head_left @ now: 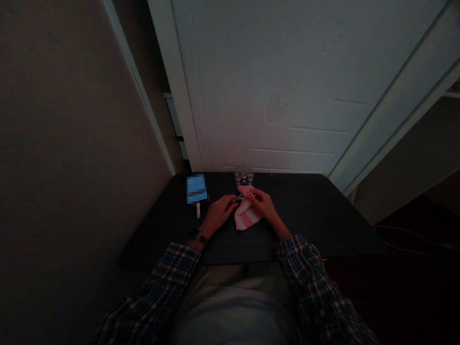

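Gripping the pink-and-white cloth [247,219] mid-table, the right hand [264,203] nears the left hand [219,211], whose fingertips pinch a small clear object [238,197], little glasses [244,177] clustered beyond at twelve o'clock!

A dark, fine-lined table [312,215] with rounded corners carries a small cluster of clear glasses [244,176] near the middle of its far edge. Toward the far left stands a blue-lit screen [196,188] with a white handle [198,211].
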### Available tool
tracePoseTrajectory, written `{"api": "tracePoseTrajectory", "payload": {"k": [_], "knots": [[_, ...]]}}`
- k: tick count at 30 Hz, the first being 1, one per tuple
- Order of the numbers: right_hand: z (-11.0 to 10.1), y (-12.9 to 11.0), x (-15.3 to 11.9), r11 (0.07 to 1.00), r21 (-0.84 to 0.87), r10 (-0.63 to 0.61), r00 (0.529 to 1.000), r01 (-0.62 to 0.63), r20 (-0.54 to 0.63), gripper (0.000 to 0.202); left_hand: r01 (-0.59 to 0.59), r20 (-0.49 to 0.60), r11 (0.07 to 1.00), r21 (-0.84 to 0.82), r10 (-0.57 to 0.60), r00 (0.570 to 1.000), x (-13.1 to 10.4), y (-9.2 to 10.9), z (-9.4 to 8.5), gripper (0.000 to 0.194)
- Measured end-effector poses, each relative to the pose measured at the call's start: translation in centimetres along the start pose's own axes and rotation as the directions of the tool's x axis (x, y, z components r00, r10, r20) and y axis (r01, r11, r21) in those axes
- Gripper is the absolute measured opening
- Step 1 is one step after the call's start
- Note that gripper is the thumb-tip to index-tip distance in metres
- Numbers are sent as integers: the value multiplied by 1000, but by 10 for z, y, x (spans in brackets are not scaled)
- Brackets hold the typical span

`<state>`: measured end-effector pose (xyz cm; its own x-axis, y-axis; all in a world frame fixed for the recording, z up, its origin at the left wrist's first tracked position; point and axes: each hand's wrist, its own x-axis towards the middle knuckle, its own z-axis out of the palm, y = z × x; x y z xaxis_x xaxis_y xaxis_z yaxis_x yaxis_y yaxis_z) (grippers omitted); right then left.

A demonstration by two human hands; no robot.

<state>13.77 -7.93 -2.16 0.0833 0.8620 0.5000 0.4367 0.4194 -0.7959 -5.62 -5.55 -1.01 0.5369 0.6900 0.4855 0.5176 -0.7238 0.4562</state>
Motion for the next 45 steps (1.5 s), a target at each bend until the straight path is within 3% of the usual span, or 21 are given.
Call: {"api": "tracePoseTrajectory", "payload": {"k": [45], "knots": [[-1,-5,-1,1000,-9,24,1000,-24,16,30,3,31,1000,0,-3,1000,0,1,-1,29]]}}
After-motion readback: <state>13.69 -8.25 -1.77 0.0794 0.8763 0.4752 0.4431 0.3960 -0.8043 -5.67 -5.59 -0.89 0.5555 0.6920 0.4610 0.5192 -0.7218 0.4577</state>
